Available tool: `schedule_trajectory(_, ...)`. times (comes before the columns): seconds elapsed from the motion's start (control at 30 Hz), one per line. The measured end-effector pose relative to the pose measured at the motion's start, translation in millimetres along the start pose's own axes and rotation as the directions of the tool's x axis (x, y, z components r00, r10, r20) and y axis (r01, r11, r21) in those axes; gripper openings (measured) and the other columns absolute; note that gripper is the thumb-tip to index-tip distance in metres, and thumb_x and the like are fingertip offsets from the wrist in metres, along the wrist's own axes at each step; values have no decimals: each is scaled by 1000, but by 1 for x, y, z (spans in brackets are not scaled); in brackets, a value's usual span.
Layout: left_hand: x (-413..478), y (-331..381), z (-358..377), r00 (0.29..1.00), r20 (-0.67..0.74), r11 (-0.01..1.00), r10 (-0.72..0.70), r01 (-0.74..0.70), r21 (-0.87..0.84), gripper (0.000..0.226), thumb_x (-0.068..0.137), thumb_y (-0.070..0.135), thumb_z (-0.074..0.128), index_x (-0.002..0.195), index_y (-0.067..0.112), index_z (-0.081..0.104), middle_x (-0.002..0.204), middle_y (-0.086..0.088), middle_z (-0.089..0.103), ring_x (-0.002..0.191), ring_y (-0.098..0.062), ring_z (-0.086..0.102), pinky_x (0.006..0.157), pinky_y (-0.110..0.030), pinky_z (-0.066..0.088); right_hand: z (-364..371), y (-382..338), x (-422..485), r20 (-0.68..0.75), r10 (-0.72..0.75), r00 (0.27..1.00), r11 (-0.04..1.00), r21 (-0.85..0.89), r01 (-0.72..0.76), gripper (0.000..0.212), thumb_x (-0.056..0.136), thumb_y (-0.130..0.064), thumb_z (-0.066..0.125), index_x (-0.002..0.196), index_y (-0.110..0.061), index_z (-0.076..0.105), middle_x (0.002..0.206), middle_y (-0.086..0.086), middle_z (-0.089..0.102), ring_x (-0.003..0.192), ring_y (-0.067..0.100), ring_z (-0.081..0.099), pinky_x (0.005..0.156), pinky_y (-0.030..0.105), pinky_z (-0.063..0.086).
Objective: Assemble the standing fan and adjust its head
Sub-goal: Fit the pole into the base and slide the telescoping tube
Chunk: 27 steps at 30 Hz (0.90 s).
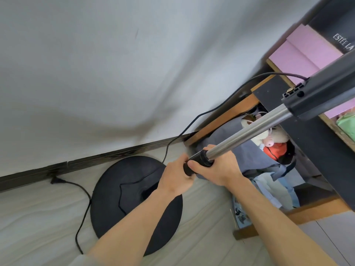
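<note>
Above one base (119,191), two hands (175,176) (218,169) grip one pole (249,131).

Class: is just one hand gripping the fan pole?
No, the left hand and right hand both grip the pole at its black collar.

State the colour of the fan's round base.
Black, the round base seen in the head view.

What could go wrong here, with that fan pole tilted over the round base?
The cord lies across the base, so it could get pinched or snag a foot. The pole, gripped low by the left hand and right hand, leans toward the shelf unit; its upper end might swing into it. Fingers by the collar could get nipped if the tube slides.
</note>
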<state>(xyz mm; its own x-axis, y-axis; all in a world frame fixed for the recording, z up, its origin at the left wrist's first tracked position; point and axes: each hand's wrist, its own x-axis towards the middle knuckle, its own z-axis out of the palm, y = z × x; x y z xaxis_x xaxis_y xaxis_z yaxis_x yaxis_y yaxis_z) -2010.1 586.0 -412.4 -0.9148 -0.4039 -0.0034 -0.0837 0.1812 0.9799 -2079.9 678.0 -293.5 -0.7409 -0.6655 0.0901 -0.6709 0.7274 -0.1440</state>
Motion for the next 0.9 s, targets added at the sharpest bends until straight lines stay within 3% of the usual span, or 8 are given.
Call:
schedule_trajectory(0.1,0,-2,-1,999,-44,1000,-14,14,3,25,80,20,66,83,29,43,70,4,60,67,-23,60,56,-35,47,7,-7,-3,-48,96,994,995,-3,-96,61,62,-77,54,66,-17,64,59,-8,62,64,9,60,60,30,53)
schedule_trajectory(0.3,-2,1,2,999,-50,1000,-12,11,-19,22,77,18,65,90,24,47,75,-4,65,71,-29,63,62,-46,55,14,-23,-13,-126,333,934,943,27,-333,51,66,-65,64,56,-15,58,52,-9,55,60,13,57,59,31,52)
schedule_trajectory(0.47,-4,0,0,996,-69,998,-48,46,-31,26,77,17,67,92,28,48,79,-4,67,74,-28,64,63,-45,56,9,-43,-15,-107,442,891,896,11,-443,48,72,-67,64,58,-21,54,56,-9,55,59,11,55,54,26,40)
schedule_trajectory(0.57,-5,1,0,999,-15,999,-45,45,-31,25,80,19,67,93,29,49,81,-1,67,74,-24,65,64,-42,56,2,-36,-23,-76,362,929,932,-2,-363,51,73,-73,59,63,-24,57,61,-11,58,63,9,57,53,24,39)
schedule_trajectory(0.63,-4,3,-1,999,31,1000,-18,18,3,25,82,23,66,87,33,44,79,2,64,72,-22,62,61,-39,53,-4,-25,-22,-45,205,978,979,-7,-205,56,70,-80,54,73,-23,58,67,-11,59,67,8,58,56,24,43)
schedule_trajectory(0.73,-1,2,-3,999,44,999,6,-7,35,30,83,26,66,82,36,38,77,4,60,71,-21,58,57,-33,47,-9,-14,-10,-2,14,1000,996,89,-14,53,68,-77,61,82,-27,53,68,-9,57,65,9,58,55,27,47)
schedule_trajectory(0.8,-2,1,-3,999,33,999,8,-9,32,26,82,24,66,86,34,42,81,1,62,73,-24,60,60,-37,50,-5,-15,-8,-25,15,1000,994,110,-12,55,68,-76,60,74,-22,53,60,-5,54,58,10,54,52,27,42)
schedule_trajectory(0.9,-2,0,-2,1000,5,1000,9,-9,9,24,81,20,67,92,28,47,84,-3,65,74,-26,62,62,-38,51,2,-21,-13,-132,124,983,987,-89,-136,66,65,-82,44,68,-18,58,56,-7,56,60,10,54,53,26,36)
